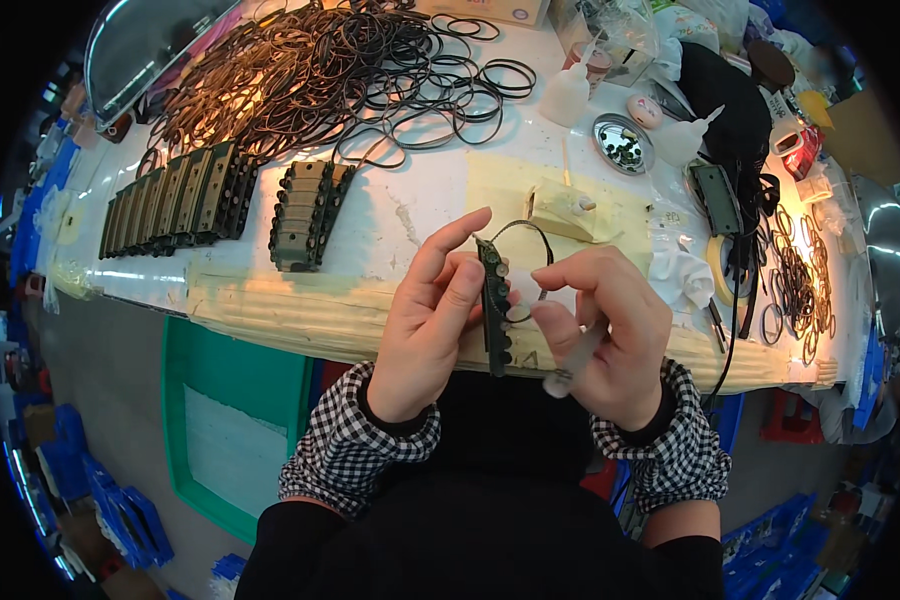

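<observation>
Dark green and slightly glossy, a long narrow strip with rounded knobs along one edge (492,315) stands nearly upright above the table's front edge. In the head view, the left hand (425,335), partly closed with its index finger straight, pinches this strip near its upper end. The right hand (620,330) is half curled around a slim grey tool with a pale rounded end (576,362), blurred; its thumb and index finger stand slightly apart beside a thin black loop (549,252) at the strip, and whether they grip it I cannot tell.

Small dark green pieces lie in a round, shiny metal dish (599,150). Near it stand two white plastic bottles with thin spouts (567,95). Below the table, a green plastic tray (235,360) holds a pale, flat sheet.

Reddish printing marks a cardboard box (490,10); a small paper slip (670,217) bears dark marks.

On the white worktop (370,255), edged with wrinkled yellowish covering (290,300), lie a tangled heap of thin, dark loops (300,75) and rows of knobbed green strips (175,205). Black-and-white checked fabric (340,440) covers both forearms
</observation>
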`<state>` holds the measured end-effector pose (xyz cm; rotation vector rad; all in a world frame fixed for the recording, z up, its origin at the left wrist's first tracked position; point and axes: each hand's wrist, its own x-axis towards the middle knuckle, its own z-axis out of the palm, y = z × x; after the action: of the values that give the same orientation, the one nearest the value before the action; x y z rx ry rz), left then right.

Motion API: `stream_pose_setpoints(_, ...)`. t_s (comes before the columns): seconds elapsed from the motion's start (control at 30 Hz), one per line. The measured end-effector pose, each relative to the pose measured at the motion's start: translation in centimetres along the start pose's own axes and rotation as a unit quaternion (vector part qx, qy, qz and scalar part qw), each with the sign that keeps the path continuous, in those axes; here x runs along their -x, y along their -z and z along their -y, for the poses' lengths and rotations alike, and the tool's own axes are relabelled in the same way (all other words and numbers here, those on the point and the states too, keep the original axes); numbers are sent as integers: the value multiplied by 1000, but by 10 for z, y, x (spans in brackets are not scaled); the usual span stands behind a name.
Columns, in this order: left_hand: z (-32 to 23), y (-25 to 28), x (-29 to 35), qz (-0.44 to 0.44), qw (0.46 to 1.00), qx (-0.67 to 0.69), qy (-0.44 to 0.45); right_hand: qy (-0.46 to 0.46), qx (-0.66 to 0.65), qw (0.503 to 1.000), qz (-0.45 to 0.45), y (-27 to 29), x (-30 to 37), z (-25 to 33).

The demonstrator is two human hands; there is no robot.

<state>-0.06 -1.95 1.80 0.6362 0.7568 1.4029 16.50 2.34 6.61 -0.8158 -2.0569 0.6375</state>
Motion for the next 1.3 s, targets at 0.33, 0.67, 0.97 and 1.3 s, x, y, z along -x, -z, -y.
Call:
stream_pose_setpoints(0.33,11,-1,3,-16,985,-83,-151,-65,-50,997,4,-12,3,-3)
stream_pose_setpoints(0.67,15,0,2,-46,981,-111,-155,-191,-164,967,41,-11,2,-6)
stream_pose_setpoints(0.97,13,-2,-1,-51,978,-132,-151,33,16,998,-49,-19,10,-10)
stream_pose_setpoints(1.3,24,8,1,-57,967,-161,-188,-6,-24,999,-20,-22,18,-4)
